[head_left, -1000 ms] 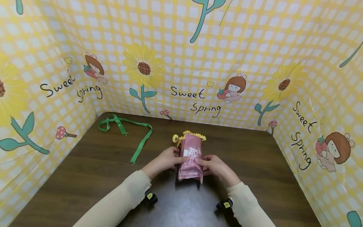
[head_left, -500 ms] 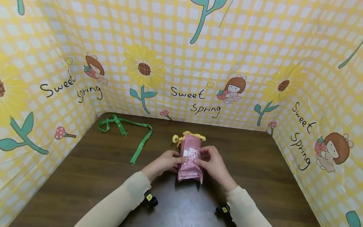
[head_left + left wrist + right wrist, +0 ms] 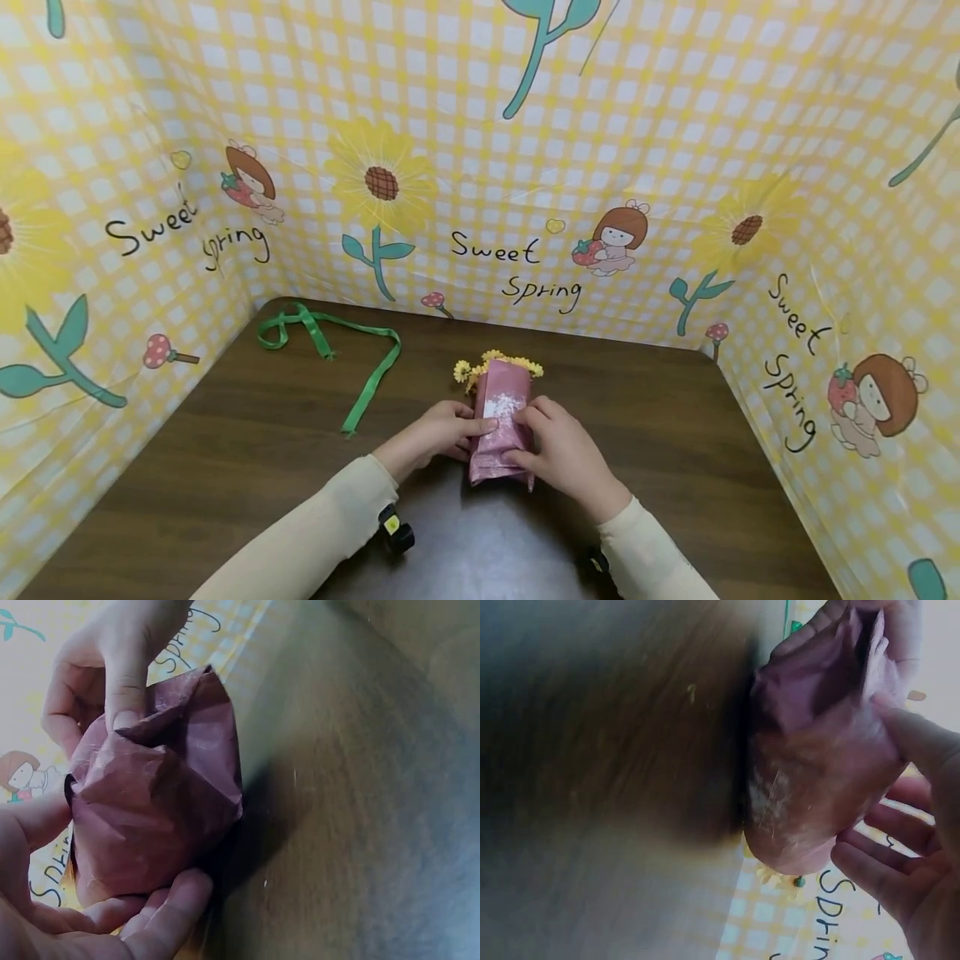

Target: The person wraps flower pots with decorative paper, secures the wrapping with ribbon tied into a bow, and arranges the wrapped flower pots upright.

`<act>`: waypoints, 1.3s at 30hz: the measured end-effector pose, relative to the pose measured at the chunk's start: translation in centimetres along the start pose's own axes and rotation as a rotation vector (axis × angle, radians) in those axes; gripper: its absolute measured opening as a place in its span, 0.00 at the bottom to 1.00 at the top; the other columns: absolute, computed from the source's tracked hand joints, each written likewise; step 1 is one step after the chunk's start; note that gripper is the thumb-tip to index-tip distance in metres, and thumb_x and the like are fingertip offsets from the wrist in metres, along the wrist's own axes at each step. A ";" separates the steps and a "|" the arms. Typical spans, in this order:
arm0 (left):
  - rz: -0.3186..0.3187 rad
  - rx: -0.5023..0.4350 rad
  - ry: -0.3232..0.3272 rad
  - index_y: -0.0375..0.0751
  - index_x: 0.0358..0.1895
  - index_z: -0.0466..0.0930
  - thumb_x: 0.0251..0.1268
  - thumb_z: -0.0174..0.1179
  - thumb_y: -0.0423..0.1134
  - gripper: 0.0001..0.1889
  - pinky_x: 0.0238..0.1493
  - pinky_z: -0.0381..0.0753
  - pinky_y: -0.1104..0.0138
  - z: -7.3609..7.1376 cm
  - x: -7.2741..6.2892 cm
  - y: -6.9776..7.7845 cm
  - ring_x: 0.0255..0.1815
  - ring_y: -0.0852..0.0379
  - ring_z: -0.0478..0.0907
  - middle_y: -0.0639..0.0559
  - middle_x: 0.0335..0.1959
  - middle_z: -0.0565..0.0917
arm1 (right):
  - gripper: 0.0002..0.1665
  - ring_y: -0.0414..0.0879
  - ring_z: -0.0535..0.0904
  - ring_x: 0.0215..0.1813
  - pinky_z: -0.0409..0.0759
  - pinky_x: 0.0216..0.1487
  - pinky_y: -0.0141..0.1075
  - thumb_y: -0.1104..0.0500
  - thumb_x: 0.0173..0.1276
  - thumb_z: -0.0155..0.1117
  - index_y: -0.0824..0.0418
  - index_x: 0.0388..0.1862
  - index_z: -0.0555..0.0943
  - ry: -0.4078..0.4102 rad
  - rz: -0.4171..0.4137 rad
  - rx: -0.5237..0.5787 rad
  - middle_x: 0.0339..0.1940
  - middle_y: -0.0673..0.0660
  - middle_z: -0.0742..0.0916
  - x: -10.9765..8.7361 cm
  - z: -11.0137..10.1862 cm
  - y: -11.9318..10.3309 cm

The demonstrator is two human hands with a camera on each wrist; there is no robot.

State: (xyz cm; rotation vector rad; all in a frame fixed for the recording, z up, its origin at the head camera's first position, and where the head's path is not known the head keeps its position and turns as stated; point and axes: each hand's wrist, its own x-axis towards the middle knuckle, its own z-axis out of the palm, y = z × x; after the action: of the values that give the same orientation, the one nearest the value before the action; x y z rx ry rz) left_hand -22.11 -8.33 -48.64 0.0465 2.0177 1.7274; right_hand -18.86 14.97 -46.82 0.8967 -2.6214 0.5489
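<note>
A small bouquet of yellow flowers (image 3: 462,372) in pink wrapping paper (image 3: 501,437) lies on the table, blossoms toward the back wall. Its front carries a white speckled patch. My left hand (image 3: 442,430) grips the left side, thumb on top of the paper, fingers partly hidden beneath. On the other side my right hand (image 3: 562,454) holds the wrap, its fingertips at the upper right and its thumb pressing low on the front. In the left wrist view, the folded lower end of the paper (image 3: 142,817) shows, with the right thumb (image 3: 126,697) on a crease.
A length of green ribbon (image 3: 375,375) lies loosely looped at the back left of the dark wooden table (image 3: 645,392). Yellow checked cloth (image 3: 480,167) printed with flowers and figures walls the table at the back and both sides.
My right hand has shifted from the right edge of the bouquet onto its front, its thumb sliding down toward the folded end. The left hand keeps its hold in nearly the same place.
</note>
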 end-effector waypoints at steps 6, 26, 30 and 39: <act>-0.020 0.014 -0.043 0.25 0.55 0.74 0.70 0.67 0.46 0.26 0.42 0.88 0.53 -0.1 -1.4 -0.2 0.37 0.50 0.86 0.38 0.42 0.85 | 0.26 0.44 0.78 0.54 0.82 0.55 0.38 0.44 0.55 0.83 0.54 0.45 0.82 0.046 -0.131 -0.070 0.53 0.50 0.81 -0.4 0.4 -0.7; 0.260 1.111 0.299 0.38 0.51 0.82 0.70 0.59 0.28 0.10 0.40 0.82 0.48 -8.3 -3.3 -0.3 0.43 0.38 0.78 0.36 0.43 0.79 | 0.23 0.41 0.77 0.52 0.81 0.53 0.36 0.49 0.57 0.81 0.49 0.51 0.84 -0.014 -0.165 -0.025 0.50 0.46 0.80 -0.5 -0.1 -2.0; 0.227 1.232 0.312 0.41 0.55 0.82 0.74 0.52 0.24 0.15 0.44 0.80 0.43 -11.7 -3.2 -2.0 0.48 0.33 0.76 0.33 0.48 0.77 | 0.21 0.41 0.77 0.50 0.82 0.51 0.36 0.50 0.57 0.81 0.49 0.48 0.84 -0.021 -0.160 -0.024 0.47 0.45 0.80 -0.6 -0.3 -2.3; 0.190 1.194 0.287 0.43 0.35 0.83 0.69 0.54 0.24 0.12 0.30 0.78 0.58 -14.4 -2.1 -1.9 0.30 0.53 0.77 0.50 0.33 0.83 | 0.21 0.40 0.77 0.50 0.82 0.51 0.36 0.51 0.58 0.82 0.49 0.48 0.84 -0.029 -0.150 -0.023 0.46 0.45 0.80 -0.4 -0.6 -2.4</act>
State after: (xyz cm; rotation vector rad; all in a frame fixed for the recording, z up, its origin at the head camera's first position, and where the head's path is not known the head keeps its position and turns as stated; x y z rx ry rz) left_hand -25.11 -22.67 -48.45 0.3980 3.0305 0.3837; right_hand -16.90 13.66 -45.89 1.0899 -2.5532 0.4693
